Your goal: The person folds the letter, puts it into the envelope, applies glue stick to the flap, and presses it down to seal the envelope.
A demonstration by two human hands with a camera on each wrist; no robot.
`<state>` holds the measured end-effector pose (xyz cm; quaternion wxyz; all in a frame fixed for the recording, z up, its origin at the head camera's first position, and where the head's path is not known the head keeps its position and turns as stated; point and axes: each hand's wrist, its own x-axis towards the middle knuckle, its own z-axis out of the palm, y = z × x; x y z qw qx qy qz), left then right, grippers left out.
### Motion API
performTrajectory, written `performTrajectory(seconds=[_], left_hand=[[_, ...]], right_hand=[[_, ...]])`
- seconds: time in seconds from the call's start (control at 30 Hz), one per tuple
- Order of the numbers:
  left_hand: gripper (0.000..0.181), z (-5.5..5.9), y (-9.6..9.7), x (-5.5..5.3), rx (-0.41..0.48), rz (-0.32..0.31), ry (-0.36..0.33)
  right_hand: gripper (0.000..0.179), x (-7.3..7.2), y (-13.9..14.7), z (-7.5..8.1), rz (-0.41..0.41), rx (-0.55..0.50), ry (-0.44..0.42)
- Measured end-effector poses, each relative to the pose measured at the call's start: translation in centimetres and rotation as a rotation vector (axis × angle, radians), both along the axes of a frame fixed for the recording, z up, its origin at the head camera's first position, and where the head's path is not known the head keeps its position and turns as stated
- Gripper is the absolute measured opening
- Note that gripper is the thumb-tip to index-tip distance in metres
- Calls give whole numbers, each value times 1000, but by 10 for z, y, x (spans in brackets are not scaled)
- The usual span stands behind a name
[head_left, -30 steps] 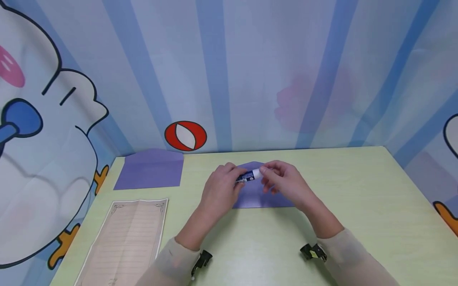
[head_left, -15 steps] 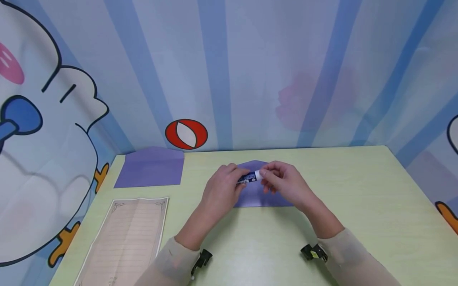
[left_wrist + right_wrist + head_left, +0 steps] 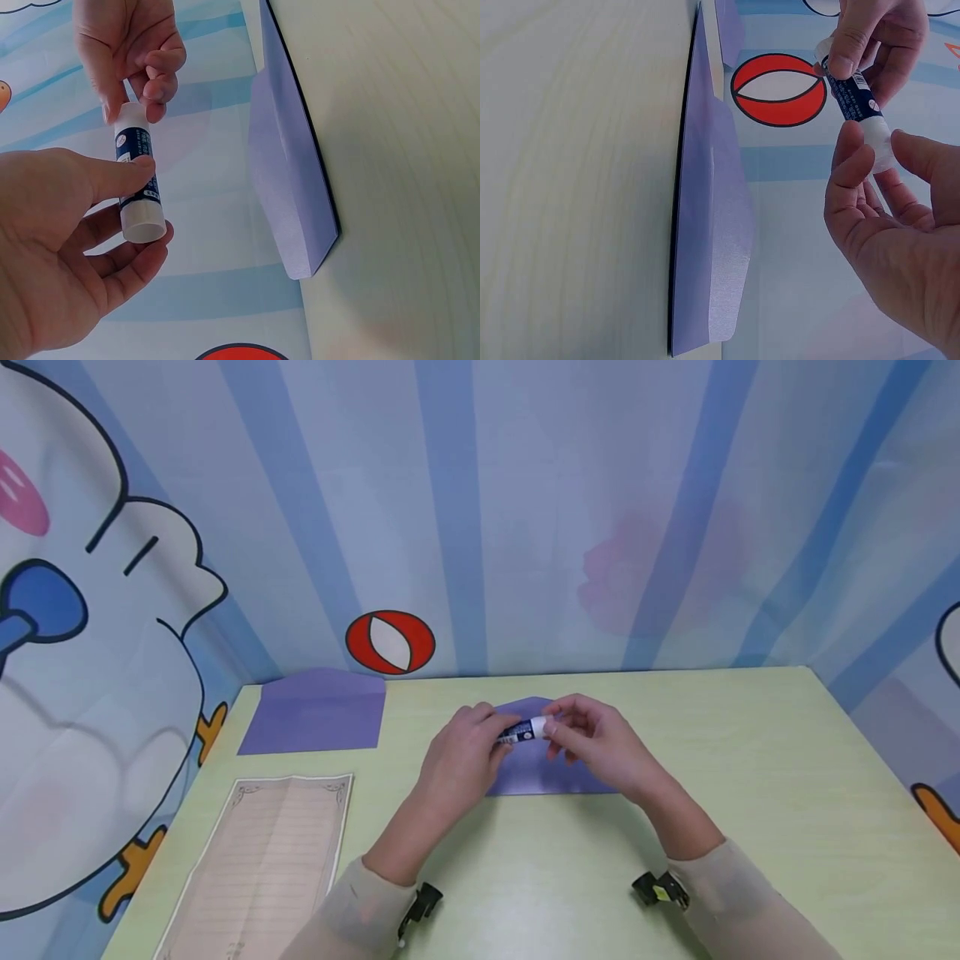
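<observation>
Pale yellow-green tabletop (image 3: 780, 760) against a blue-striped backdrop (image 3: 525, 527) with white cartoon figure (image 3: 90, 727) and red-and-white oval (image 3: 390, 642).

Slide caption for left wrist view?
Left hand grips a labelled tube; right hand pinches its far end; purple envelope on the table.

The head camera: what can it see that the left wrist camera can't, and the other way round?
Only the head view shows the beige lined paper sheet and the flat purple envelope beyond it.

Only the left wrist view shows the round white end of the navy-and-white cylindrical tube.

Both show that tube's label, the left hand, the right hand, another purple envelope and the pale table.
</observation>
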<state>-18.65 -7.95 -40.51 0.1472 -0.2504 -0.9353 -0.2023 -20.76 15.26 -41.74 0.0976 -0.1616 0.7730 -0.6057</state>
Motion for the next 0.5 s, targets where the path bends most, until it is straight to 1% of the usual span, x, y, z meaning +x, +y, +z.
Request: performTrajectory(seconds=[0.17, 0.33, 0.4, 0.5], left_hand=[[37, 1, 0, 0, -4, 0, 12], [37, 1, 0, 0, -12, 8, 2], [37, 1, 0, 0, -12, 11, 3], [36, 1, 1, 0, -10, 10, 12]], right_hand=[[28, 1, 1, 1, 23, -8, 11], [31, 0, 2, 2, 47, -29, 11], [34, 0, 2, 2, 38, -24, -4], [41, -1, 2, 2, 10, 13, -42]])
